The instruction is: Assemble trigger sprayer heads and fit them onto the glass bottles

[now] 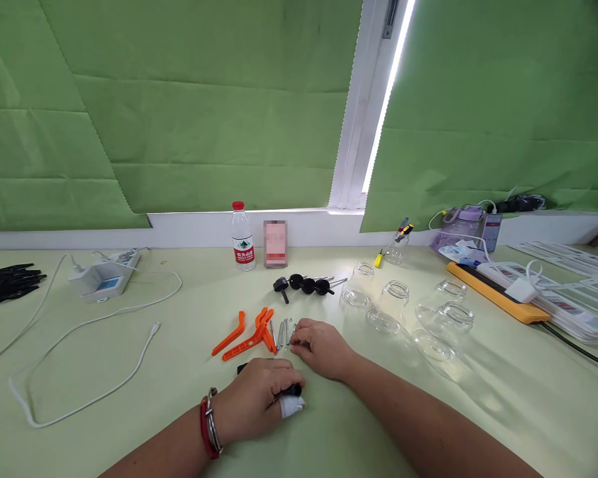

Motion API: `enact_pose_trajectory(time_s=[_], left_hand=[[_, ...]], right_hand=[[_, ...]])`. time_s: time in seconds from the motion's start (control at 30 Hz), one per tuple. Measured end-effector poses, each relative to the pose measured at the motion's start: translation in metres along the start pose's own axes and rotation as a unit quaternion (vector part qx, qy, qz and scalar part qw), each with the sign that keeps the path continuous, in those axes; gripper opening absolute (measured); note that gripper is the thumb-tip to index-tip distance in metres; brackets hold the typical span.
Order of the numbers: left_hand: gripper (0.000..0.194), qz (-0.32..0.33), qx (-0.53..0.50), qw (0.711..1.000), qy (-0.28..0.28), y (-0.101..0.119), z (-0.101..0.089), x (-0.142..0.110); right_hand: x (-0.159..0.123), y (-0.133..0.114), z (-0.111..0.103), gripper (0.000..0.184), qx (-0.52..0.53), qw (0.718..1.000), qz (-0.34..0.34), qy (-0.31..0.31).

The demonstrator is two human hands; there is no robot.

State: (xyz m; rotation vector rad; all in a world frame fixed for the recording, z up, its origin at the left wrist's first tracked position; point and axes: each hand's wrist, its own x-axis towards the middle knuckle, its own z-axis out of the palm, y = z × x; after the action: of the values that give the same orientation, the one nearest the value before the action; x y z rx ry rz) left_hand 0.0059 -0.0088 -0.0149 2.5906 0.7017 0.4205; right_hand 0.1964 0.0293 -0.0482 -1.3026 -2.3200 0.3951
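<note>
My left hand (260, 396), with a white wrap on its thumb, is closed over a black part (292, 390) at the table's front. Most of that part is hidden under my palm, but a dark end shows on either side. Just beyond it, my right hand (323, 346) rests on the table with its fingertips pinched beside small metal pieces; what they hold, if anything, is too small to make out. Slim metal rods (282, 333) lie left of those fingertips. Further left are orange plastic handle pieces (253, 340), some overlapping.
Black round-headed parts (307, 285) lie behind my hands. Several clear jars (387, 307) stand to the right, near an orange power strip (498, 292). A water bottle (243, 239) stands at the back. A white cable (124, 312) loops across the left side.
</note>
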Motion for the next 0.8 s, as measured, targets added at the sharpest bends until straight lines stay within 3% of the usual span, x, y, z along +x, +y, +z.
enact_pose_trajectory(time_s=[0.23, 0.43, 0.8], left_hand=[[0.011, 0.058, 0.077, 0.995, -0.013, 0.004, 0.000, -0.001], [0.013, 0.058, 0.103, 0.993, -0.022, 0.005, 0.002, -0.002], [0.010, 0.059, 0.115, 0.991, -0.038, 0.009, 0.002, 0.000]], right_hand=[[-0.003, -0.011, 0.002, 0.018, 0.031, 1.000, -0.005, 0.001], [0.001, -0.015, 0.013, 0.015, 0.016, 1.000, -0.012, -0.005], [0.002, -0.016, 0.014, 0.015, 0.016, 0.999, -0.043, -0.007]])
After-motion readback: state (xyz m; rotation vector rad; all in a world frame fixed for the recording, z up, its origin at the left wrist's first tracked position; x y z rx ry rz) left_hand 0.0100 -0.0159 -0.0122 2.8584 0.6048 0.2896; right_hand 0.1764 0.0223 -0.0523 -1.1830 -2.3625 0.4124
